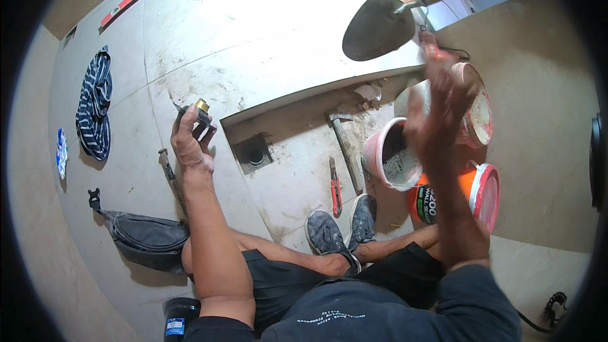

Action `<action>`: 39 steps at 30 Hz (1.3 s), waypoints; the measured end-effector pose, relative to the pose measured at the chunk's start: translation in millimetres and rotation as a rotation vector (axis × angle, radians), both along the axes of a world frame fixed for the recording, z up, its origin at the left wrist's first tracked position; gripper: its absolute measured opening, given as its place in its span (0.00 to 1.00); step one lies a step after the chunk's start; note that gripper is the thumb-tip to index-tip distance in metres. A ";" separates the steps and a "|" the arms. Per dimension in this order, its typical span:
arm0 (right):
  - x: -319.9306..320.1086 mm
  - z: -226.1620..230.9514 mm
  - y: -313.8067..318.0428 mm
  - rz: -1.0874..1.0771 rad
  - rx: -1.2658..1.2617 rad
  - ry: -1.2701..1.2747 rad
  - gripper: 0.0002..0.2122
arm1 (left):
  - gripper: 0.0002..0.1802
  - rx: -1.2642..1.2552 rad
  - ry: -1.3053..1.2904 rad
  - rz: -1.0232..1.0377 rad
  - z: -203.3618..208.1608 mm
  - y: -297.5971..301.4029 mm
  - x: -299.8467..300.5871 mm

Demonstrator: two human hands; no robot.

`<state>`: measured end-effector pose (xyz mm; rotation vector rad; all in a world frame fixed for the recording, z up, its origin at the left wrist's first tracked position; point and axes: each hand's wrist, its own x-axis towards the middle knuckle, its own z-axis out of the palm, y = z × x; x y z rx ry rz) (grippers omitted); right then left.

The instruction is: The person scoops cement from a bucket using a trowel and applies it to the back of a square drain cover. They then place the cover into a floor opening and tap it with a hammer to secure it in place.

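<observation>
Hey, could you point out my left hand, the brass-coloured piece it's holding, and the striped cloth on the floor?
Left hand [191, 144]: head view, on the middle of the hand.
Brass-coloured piece [202, 105]: head view, on its exposed side.
Striped cloth [94, 105]: head view, on the middle of its folds.

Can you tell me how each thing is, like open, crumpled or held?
Left hand: closed around a piece.
Dark and brass-coloured piece: held up.
Right hand: raised, blurred; can't tell if it's holding anything.
Pink bucket: open, grey stuff inside.
Drain hole: uncovered.
Striped cloth: crumpled.
Hammer: lying down.
Waist bag: lying down, clip unfastened.
</observation>
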<state>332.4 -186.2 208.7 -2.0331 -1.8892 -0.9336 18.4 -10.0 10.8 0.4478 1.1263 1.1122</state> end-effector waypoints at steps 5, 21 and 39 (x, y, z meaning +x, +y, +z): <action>47.4 104.5 77.5 0.040 0.019 -0.748 0.35 | 0.32 -0.028 -0.216 -0.143 -4.1 -6.7 9.0; 50.0 156.1 6.5 0.238 -0.254 -0.571 0.13 | 0.32 0.006 -0.546 -0.510 -45.3 -8.7 -5.1; 354.1 125.0 -181.3 -0.991 -0.499 0.386 0.14 | 0.39 -0.070 -0.278 -0.641 -13.3 -61.7 -42.1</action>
